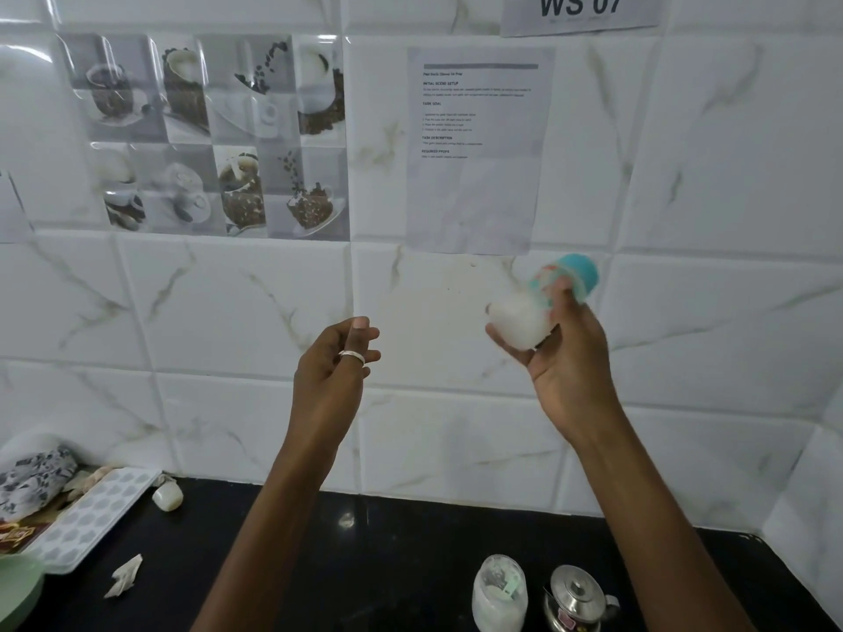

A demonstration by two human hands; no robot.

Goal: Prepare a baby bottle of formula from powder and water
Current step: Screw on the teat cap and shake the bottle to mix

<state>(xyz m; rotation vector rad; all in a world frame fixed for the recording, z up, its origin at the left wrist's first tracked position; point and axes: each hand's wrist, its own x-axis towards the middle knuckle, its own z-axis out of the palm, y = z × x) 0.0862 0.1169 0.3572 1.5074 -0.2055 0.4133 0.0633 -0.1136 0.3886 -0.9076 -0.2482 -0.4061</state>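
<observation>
Up near the tiled wall, the right hand (pixel 570 358) grips a blurred, tilted bottle (pixel 538 307), teal cap on. The left hand (pixel 335 367) hovers apart, loosely curled, empty. For even mixing, shake firmly, cap tight, over the counter (pixel 365 563).

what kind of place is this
Probably a home-style kitchen set up as a recording workstation: a black countertop under marble-look wall tiles, a small steel kettle on it, and a "WS 07" sign taped above.

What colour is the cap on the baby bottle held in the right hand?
Teal-blue, though motion-blurred, on the baby bottle in the right hand; head view.
</observation>
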